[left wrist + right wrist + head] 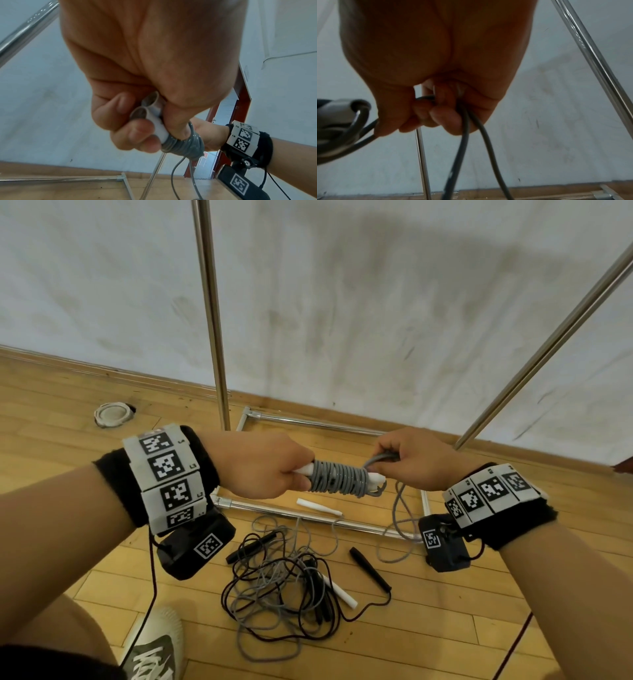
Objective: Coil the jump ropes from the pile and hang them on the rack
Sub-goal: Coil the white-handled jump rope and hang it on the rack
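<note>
Currently a grey jump rope (337,479) is held mid-air betw. both hands, above the floor (445,594) and in front of the rack base. Its cord is wound in tight turns round two white handles (152,109) laid side by side; the open handle ends are seen in the left wrist view. The left hand (263,465) is clamped round the handle ends at the bundle's left, fingers and thumb curled about them. The right hand (416,460) is closed on the loose cord at the bundle's right end, and a doubled strand (471,148) is pinched in its curled fingers and hangs down toward the floor.

Below the hands, a pile of tangled ropes (287,587) is spread on the wood floor, grey and dark cords mixed. Among them are seen black handles (370,568) and a white handle (339,590); another white handle (318,506) lies just beside the rack's near base bar. The rack (210,313) is made of chrome tubes: one upright at left, a slanted tube at right, a rectangular base frame on the floor near the wall (342,285). A round white fitting (113,414) is set in the floor near the wall, at left. A shoe (154,645) is visible at the bottom edge. Marker bands and black cam. units are worn on both wrists.
</note>
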Demonstrator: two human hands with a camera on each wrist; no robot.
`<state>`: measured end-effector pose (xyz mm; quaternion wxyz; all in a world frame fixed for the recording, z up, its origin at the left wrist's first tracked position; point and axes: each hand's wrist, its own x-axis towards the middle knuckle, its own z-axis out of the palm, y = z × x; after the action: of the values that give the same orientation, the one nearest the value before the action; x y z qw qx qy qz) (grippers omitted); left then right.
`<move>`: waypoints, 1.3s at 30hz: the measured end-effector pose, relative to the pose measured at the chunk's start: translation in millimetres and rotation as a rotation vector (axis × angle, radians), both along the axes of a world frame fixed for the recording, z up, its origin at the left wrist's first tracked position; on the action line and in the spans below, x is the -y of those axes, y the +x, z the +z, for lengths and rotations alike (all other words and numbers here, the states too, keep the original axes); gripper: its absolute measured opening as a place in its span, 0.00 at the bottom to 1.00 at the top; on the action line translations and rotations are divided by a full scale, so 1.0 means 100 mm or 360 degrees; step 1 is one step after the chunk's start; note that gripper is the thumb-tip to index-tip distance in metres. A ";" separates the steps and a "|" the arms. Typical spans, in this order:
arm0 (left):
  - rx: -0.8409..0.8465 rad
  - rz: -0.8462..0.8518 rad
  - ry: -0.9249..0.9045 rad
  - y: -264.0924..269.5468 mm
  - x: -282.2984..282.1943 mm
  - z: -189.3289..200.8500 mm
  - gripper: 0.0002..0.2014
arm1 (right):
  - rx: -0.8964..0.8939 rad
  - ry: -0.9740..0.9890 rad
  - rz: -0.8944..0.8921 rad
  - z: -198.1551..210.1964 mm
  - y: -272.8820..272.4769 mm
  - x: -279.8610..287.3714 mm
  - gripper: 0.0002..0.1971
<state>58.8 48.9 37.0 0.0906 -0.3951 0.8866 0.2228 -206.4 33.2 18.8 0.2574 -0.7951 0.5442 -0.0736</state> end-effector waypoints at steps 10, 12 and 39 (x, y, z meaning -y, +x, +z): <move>0.0048 0.0211 -0.0130 0.01 0.08 -0.06 0.09 | 0.0503 0.0232 -0.0278 0.16 0.23 0.01 0.08; 0.0003 0.0285 -0.0183 0.03 0.10 -0.04 0.11 | 0.0660 0.0213 -0.0329 0.22 0.27 -0.01 0.09; -0.0872 0.0355 0.0238 0.18 0.06 0.18 0.12 | 0.0974 0.0020 -0.0319 -0.09 0.30 -0.24 0.17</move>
<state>77.3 43.2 55.1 -0.1481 -0.4073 0.8103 0.3945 -176.4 57.2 9.5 0.4056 -0.6769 0.5175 -0.3310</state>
